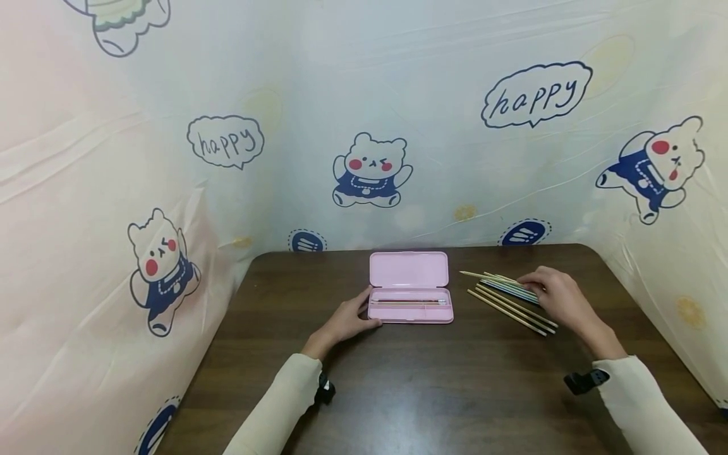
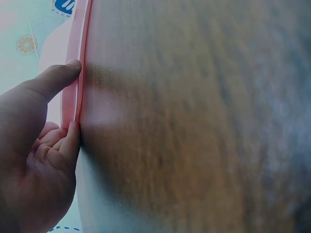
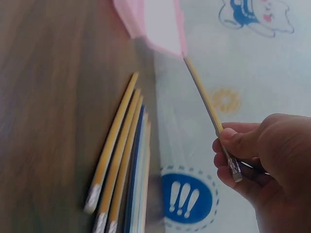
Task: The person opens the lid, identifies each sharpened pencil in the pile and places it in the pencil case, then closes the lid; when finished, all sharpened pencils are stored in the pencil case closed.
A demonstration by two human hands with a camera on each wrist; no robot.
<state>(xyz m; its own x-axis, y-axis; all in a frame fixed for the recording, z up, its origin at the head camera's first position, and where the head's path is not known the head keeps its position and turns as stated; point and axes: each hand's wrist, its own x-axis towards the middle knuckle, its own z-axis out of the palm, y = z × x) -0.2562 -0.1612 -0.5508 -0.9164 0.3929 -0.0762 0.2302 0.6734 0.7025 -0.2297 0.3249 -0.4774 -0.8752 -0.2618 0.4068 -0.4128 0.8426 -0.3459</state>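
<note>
The pink pencil case [image 1: 411, 320] lies open on the table, its lid [image 1: 408, 270] tipped back. A few pencils [image 1: 406, 301] rest inside it. My left hand [image 1: 348, 318] holds the case's left end, with the thumb along the front side and the fingers around the corner; the left wrist view shows this hand [image 2: 46, 141] close up. To the right of the case, my right hand [image 3: 265, 160] pinches a yellow pencil [image 3: 204, 97] near its eraser end, and the pencil points left toward the case. Beneath and beside this hand lies a loose bunch of pencils [image 1: 512, 309].
The loose bunch has yellow pencils [image 3: 114, 150] and blue and pale ones [image 3: 138, 170] side by side. A dark wooden table [image 1: 432, 392] carries everything. Behind it hangs a printed cloth [image 1: 432, 177], which also runs along both sides.
</note>
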